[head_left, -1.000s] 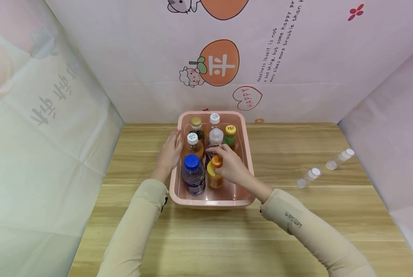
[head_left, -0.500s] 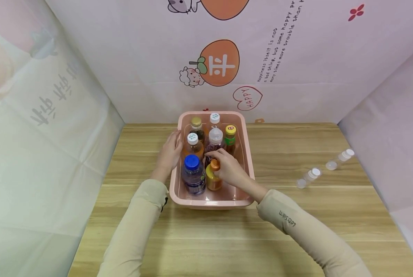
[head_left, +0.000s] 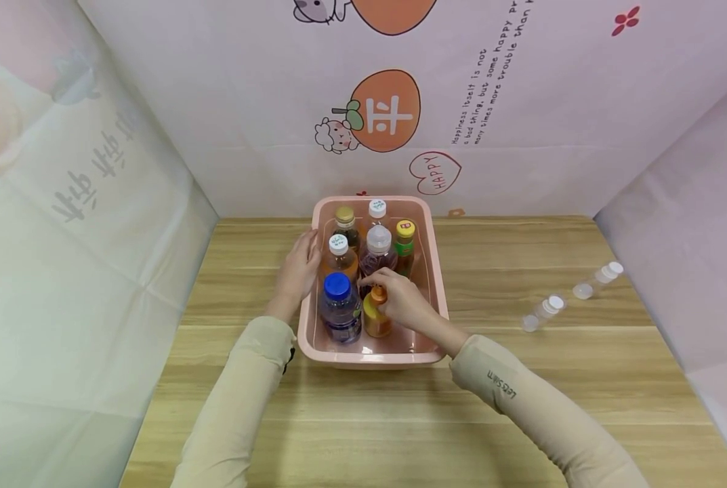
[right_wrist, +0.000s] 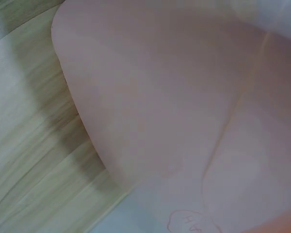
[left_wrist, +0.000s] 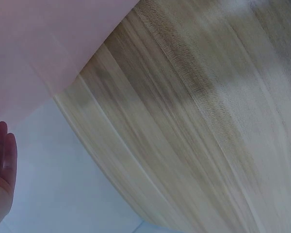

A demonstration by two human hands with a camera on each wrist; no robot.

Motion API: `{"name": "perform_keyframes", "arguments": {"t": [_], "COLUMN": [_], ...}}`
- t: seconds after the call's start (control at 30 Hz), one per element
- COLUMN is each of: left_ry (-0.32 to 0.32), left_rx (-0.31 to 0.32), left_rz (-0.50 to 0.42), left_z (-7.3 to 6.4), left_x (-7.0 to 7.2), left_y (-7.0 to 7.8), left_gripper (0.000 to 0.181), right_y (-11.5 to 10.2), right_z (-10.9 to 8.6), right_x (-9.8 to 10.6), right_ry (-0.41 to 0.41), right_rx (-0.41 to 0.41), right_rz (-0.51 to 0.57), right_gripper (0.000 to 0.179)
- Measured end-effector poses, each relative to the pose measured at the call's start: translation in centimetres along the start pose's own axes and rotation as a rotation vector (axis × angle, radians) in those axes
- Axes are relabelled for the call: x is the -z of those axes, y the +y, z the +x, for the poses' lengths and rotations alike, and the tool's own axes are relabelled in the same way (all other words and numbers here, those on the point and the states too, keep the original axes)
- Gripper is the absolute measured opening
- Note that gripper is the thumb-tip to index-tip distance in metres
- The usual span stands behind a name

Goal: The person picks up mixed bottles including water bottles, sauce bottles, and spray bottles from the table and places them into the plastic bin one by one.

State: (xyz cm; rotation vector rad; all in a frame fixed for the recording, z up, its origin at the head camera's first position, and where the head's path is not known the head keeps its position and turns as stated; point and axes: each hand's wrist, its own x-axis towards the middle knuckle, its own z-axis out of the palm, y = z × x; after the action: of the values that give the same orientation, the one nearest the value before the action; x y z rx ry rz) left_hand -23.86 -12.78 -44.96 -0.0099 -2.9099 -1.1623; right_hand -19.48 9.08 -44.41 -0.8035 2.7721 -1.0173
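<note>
A pink plastic tub [head_left: 375, 358] holds several upright bottles. At its near end, my right hand [head_left: 404, 299] grips a small yellow bottle [head_left: 376, 323] by its orange top, partly hidden by the fingers. Left of that stands a blue-capped bottle [head_left: 342, 318]. Behind the right hand is a purple bottle with a clear cap [head_left: 379, 238]. My left hand [head_left: 296, 272] rests against the tub's left rim; its fingers [left_wrist: 8, 155] look straight in the left wrist view. The right wrist view mostly shows the tub's outer wall [right_wrist: 136, 87].
Farther back in the tub are a yellow-capped bottle [head_left: 405, 247], white-capped bottles and a gold-capped bottle [head_left: 345, 227]. Two small clear bottles with white caps [head_left: 545, 313] lie on the wooden table [head_left: 491, 271] to the right. Printed cloth walls surround the table on three sides.
My right hand has shifted slightly left and down with the yellow bottle, which now stands nearer the blue-capped one. The left hand stays on the rim.
</note>
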Motion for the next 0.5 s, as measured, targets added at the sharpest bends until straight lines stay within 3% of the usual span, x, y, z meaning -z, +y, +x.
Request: {"name": "perform_keyframes", "arguments": {"t": [0.5], "left_ry": [0.008], "left_rx": [-0.004], "left_rz": [-0.003], "left_z": [0.22], "left_x": [-0.23], "left_y": [-0.25], "left_gripper": [0.05], "right_y": [0.19], "right_z": [-0.02], "right_x": [-0.09], "right_ry": [0.005], "right_rx": [0.015], "right_rz": [-0.006], "right_gripper": [0.049]}}
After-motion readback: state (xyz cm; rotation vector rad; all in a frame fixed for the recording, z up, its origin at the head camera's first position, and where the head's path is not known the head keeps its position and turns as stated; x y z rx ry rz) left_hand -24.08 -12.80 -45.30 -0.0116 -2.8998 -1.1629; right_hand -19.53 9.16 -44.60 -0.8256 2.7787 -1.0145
